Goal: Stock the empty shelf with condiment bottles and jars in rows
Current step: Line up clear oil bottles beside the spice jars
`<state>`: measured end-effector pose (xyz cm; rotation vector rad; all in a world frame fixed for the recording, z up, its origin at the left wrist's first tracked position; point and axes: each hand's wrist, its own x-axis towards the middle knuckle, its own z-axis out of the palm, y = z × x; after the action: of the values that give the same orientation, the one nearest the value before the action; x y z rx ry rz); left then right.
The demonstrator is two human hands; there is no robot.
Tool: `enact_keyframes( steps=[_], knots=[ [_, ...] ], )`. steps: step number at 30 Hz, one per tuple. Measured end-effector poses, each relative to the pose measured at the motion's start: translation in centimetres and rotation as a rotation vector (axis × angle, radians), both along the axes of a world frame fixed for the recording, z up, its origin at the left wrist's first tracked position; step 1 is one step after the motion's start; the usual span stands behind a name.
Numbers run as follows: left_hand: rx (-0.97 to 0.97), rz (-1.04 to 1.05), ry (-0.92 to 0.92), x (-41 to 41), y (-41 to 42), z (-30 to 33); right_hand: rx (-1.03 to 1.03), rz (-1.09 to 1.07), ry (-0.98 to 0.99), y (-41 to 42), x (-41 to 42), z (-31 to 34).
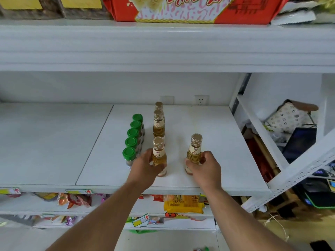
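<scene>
Shelf: a white board (217,142), taken here as the landmark; both forearms reach over its front edge.
Green-capped jars: a row of five (133,133) left of the shelf's middle, running from the front toward the back wall, each just beside the next.
Front green-capped jar: (129,154) nearest the shelf's front edge, just left of the left hand.
Back amber bottles: two gold-capped bottles (159,122) upright in a line toward the shelf's back, right of the jar row.
Left hand: (145,165) fingers curled around the lower body of the left amber bottle (159,156), closed on it; that bottle stands upright at the front of the bottle line, base on the shelf near its front edge.
Right hand: (204,165) fingers wrapped around the right amber bottle (194,151), closed on its lower half; that bottle is upright on the shelf, apart from the line, right of it.
Wall socket: (201,100) on the wall behind the shelf's back edge.
</scene>
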<state>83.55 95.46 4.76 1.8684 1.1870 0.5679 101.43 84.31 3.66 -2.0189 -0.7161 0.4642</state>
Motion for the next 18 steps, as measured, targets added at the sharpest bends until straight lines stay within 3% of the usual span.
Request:
enact_keyframes(
  steps=[12,18],
  knots=[
    [-0.066,-0.033,-0.061,0.0,0.4,-1.1,-0.046,0.059,-0.043,-0.9,-0.2,-1.1],
    [-0.132,-0.06,-0.033,-1.8,-0.8,-2.5,-0.026,0.019,-0.063,-5.5,-2.0,-1.8]
  ],
)
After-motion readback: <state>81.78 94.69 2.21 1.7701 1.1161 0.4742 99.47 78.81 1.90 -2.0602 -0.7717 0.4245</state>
